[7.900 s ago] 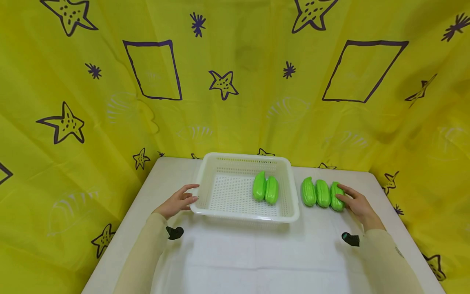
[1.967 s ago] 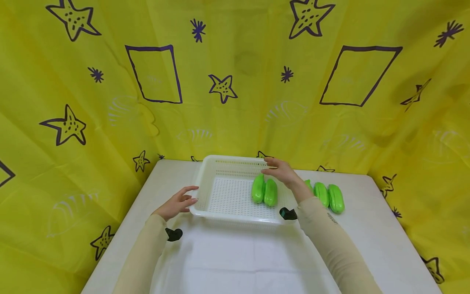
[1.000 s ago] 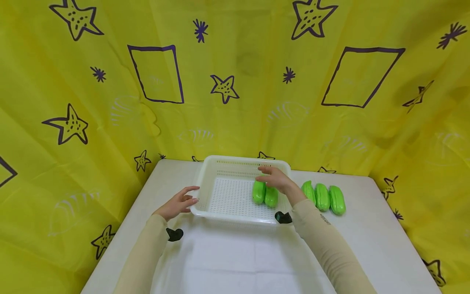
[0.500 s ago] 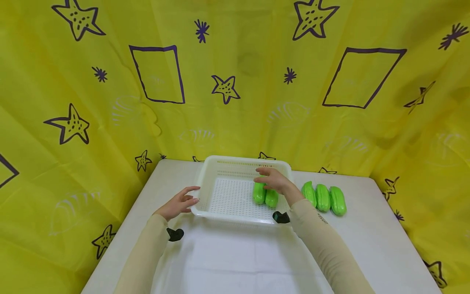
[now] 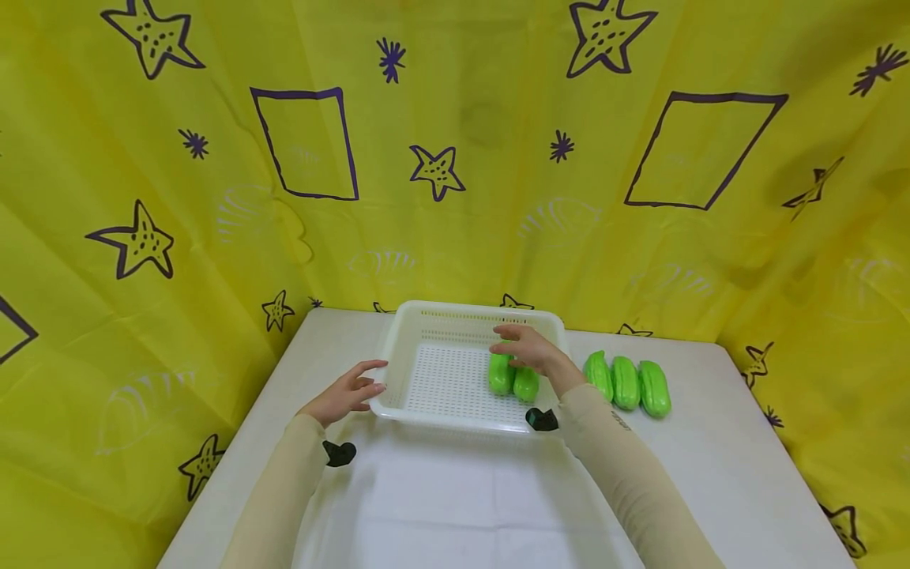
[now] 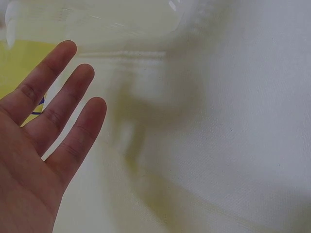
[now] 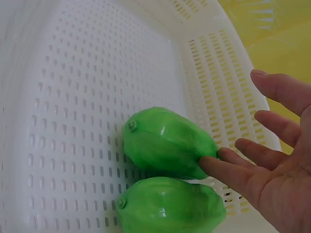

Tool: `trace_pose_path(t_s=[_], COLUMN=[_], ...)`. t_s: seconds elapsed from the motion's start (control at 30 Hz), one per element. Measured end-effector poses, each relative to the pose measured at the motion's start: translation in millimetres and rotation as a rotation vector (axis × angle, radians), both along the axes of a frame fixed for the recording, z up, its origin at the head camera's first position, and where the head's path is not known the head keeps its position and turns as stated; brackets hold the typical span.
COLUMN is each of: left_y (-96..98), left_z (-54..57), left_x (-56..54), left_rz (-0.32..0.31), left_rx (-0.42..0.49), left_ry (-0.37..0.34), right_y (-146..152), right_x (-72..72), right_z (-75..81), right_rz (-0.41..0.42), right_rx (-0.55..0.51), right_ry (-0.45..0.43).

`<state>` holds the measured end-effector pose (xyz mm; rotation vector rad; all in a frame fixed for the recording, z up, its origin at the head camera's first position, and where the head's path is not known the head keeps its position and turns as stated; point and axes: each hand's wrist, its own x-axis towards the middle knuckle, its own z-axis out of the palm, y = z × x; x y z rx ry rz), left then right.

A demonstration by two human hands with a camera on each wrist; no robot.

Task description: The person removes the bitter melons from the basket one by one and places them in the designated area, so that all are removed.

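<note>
In the head view, a white perforated plastic basket (image 5: 455, 423) stands on the table with two glossy green gourd-like fruits lying side by side in its right part: a left fruit (image 5: 501, 377) and a right fruit (image 5: 526, 387). My right hand (image 5: 533, 348) hovers over their far ends with fingers spread. The right wrist view has its thumb tip touching the far end of one fruit (image 7: 165, 141), with the other fruit (image 7: 167, 206) beside it. My left hand (image 5: 344, 395) has its fingertips at the basket's left rim; three fingers (image 6: 73, 111) are straight in the left wrist view.
Three more green fruits (image 5: 626, 383) lie in a row on the table right of the basket. White cloth covers the table (image 5: 441, 506). A yellow patterned curtain (image 5: 490, 237) hangs behind and along both sides.
My right hand was at the rightmost fruit on the table earlier, then moved left over the basket and lowered slightly towards the two fruits. My left hand and all the fruits have stayed put.
</note>
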<state>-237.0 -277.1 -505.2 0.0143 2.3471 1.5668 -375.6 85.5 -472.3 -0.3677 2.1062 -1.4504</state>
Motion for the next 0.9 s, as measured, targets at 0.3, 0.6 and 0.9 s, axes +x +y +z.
trace_pose_path(t_s=[0.3,0.6,0.9], left_y=[1.2,1.2,0.4], left_z=[2.6,4.7,3.8], left_x=[1.3,2.6,2.0], left_rz=[-0.012,-0.006,-0.007], left_rx=[0.000,0.008,0.016], left_ry=[0.003,0.004,0.005], right_y=[-4.4,-3.4,-5.8], right_x=[0.6,1.2,-1.4], right_z=[0.9,7.1,0.1], right_rz=[0.022,-0.030,-0.037], right_rx=[0.015,0.011,0.008], right_ry=[0.020,-0.019,-0.025])
